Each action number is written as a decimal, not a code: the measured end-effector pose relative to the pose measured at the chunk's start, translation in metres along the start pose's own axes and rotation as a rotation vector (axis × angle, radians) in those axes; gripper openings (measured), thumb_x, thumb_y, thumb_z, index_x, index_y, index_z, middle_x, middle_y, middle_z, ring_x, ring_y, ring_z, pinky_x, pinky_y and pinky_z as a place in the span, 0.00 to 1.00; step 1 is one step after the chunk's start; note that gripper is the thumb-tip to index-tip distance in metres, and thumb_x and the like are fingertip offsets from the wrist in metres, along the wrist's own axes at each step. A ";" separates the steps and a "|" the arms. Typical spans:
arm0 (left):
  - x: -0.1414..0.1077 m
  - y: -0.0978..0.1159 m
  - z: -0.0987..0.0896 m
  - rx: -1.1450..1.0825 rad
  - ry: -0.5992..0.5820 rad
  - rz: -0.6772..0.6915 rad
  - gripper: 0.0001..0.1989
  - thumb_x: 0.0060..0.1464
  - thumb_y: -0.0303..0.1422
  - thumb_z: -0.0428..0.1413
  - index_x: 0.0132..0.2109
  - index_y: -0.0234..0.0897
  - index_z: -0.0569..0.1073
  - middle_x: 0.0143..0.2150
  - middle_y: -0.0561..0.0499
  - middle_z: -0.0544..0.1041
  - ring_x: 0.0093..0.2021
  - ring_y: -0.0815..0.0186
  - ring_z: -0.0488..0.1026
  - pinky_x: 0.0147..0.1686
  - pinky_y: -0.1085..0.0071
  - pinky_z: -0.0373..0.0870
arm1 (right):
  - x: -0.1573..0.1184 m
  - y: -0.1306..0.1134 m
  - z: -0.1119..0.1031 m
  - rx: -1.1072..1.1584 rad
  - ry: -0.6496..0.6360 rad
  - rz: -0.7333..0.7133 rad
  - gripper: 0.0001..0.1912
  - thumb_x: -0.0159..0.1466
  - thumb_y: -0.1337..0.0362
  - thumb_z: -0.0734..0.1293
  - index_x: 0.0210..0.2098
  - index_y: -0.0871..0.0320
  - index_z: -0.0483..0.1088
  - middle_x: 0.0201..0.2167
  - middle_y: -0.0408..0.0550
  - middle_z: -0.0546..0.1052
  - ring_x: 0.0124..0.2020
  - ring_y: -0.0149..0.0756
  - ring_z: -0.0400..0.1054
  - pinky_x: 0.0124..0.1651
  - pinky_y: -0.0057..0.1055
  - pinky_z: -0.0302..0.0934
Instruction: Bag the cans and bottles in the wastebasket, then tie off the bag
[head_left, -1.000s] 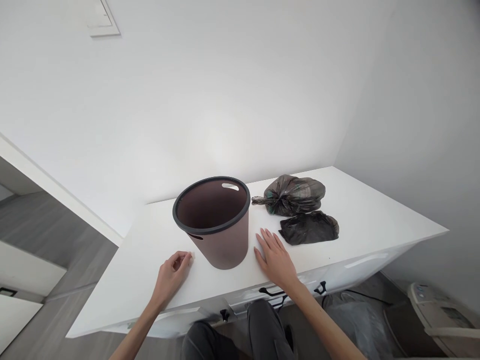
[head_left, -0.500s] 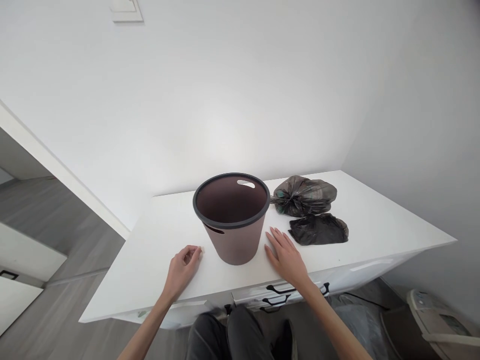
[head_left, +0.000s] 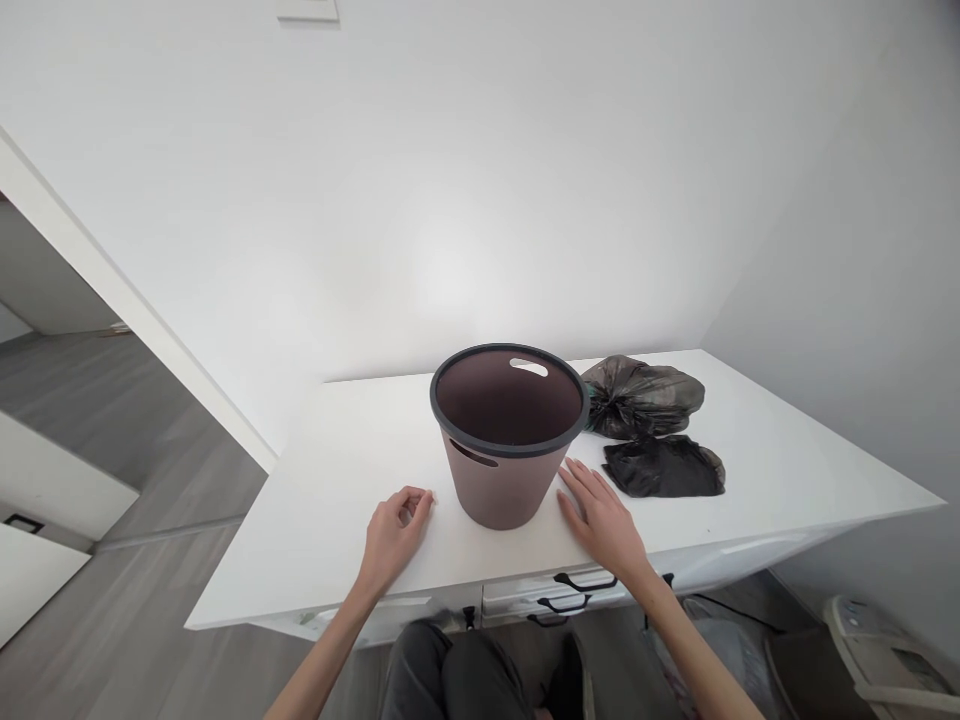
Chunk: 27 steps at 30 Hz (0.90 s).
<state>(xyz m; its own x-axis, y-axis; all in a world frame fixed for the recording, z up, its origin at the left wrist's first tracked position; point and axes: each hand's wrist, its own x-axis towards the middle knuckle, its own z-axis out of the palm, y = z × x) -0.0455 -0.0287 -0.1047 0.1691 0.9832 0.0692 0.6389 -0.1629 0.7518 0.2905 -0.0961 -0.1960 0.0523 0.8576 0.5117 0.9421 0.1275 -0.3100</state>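
A mauve bin with a dark grey rim and cut-out handles stands upright and open-topped on the white tabletop. Left of its base is my left hand, thumb and forefinger pinched together on something small and pale that I cannot make out. My right hand lies flat on the tabletop beside the bin's right side, fingers stretched out, holding nothing. Just beyond those fingers lies a flat, crumpled black plastic bag. Behind it sits a filled, knotted black bag, partly hidden by the bin's rim.
Drawers with black handles are under the front edge. A white wall rises behind the tabletop, with another wall on the right. A beige appliance and a clear plastic bag are on the floor at the lower right.
The whole view has shifted, so the bin, bags and both hands appear farther right. The bin looks slightly turned, and its rim now overlaps the knotted bag more.
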 end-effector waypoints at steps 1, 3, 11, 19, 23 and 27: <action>0.000 -0.001 0.000 -0.003 -0.002 0.002 0.23 0.64 0.54 0.49 0.39 0.41 0.78 0.32 0.51 0.80 0.31 0.62 0.70 0.34 0.67 0.62 | 0.000 0.000 0.000 0.002 -0.001 0.000 0.26 0.77 0.55 0.56 0.69 0.57 0.67 0.70 0.53 0.68 0.72 0.47 0.62 0.74 0.52 0.57; 0.000 -0.004 0.000 -0.004 -0.003 0.003 0.23 0.64 0.54 0.49 0.39 0.41 0.78 0.32 0.52 0.80 0.32 0.61 0.70 0.35 0.67 0.62 | 0.000 0.000 0.000 0.006 -0.001 -0.001 0.26 0.77 0.55 0.57 0.69 0.57 0.67 0.70 0.53 0.68 0.72 0.47 0.61 0.74 0.52 0.57; 0.001 -0.014 0.004 -0.012 0.031 0.028 0.22 0.65 0.53 0.50 0.39 0.42 0.78 0.32 0.52 0.80 0.31 0.62 0.70 0.34 0.68 0.64 | -0.004 0.008 0.007 0.001 -0.001 -0.020 0.25 0.77 0.56 0.57 0.69 0.56 0.67 0.71 0.53 0.67 0.72 0.47 0.60 0.74 0.53 0.57; -0.002 -0.010 0.004 -0.020 0.061 0.005 0.21 0.65 0.51 0.51 0.39 0.41 0.78 0.33 0.51 0.81 0.32 0.62 0.71 0.35 0.68 0.64 | -0.005 -0.002 -0.015 0.090 -0.009 -0.006 0.23 0.76 0.56 0.58 0.65 0.56 0.70 0.70 0.55 0.68 0.70 0.48 0.63 0.71 0.50 0.62; 0.001 -0.012 0.007 -0.012 0.059 -0.007 0.21 0.66 0.51 0.51 0.39 0.41 0.78 0.33 0.52 0.80 0.32 0.62 0.70 0.35 0.68 0.63 | -0.006 0.006 -0.041 0.100 0.056 -0.029 0.20 0.76 0.58 0.59 0.62 0.55 0.72 0.70 0.56 0.67 0.70 0.48 0.63 0.68 0.49 0.65; 0.002 -0.014 0.008 -0.014 0.063 -0.023 0.21 0.66 0.52 0.51 0.40 0.41 0.78 0.33 0.53 0.79 0.31 0.63 0.67 0.35 0.68 0.61 | -0.014 0.030 -0.053 0.011 0.097 0.032 0.20 0.76 0.57 0.59 0.60 0.57 0.73 0.70 0.59 0.66 0.73 0.53 0.57 0.69 0.55 0.62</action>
<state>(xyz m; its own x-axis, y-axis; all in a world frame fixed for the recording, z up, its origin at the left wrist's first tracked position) -0.0480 -0.0253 -0.1203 0.1065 0.9900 0.0922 0.6315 -0.1390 0.7628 0.3357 -0.1304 -0.1695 0.1143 0.8091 0.5765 0.9359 0.1069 -0.3356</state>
